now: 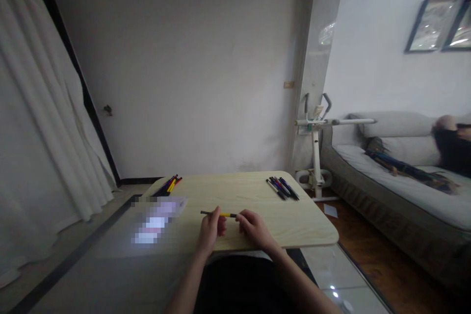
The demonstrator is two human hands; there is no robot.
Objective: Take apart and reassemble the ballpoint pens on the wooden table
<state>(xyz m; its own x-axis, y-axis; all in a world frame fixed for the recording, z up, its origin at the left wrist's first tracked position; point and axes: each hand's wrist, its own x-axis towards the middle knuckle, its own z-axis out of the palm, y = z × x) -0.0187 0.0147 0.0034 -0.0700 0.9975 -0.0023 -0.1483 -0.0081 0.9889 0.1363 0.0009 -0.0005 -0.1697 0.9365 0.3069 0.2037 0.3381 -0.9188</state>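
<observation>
A yellow pen with dark ends [225, 214] lies level between my two hands, just over the near part of the wooden tabletop [235, 189]. My left hand [211, 228] is closed around its left part, thumb on top, and the dark left end sticks out past it. At the other end, my right hand [253, 226] pinches the dark tip, its fingers curled. Whether that tip is a cap I cannot tell. Farther back on the right is a bunch of dark pens [282, 188]. Another bunch of pens [170, 185], with yellow and red ones, lies at the back left.
A pixelated, bright patch [156, 221] covers the table's left side. Behind the table rises a plain wall [206, 83]. An exercise bike [315, 147] stands beyond the right corner, next to a grey sofa [397, 206] where a person [452, 149] reclines. A curtain [47, 122] hangs at left.
</observation>
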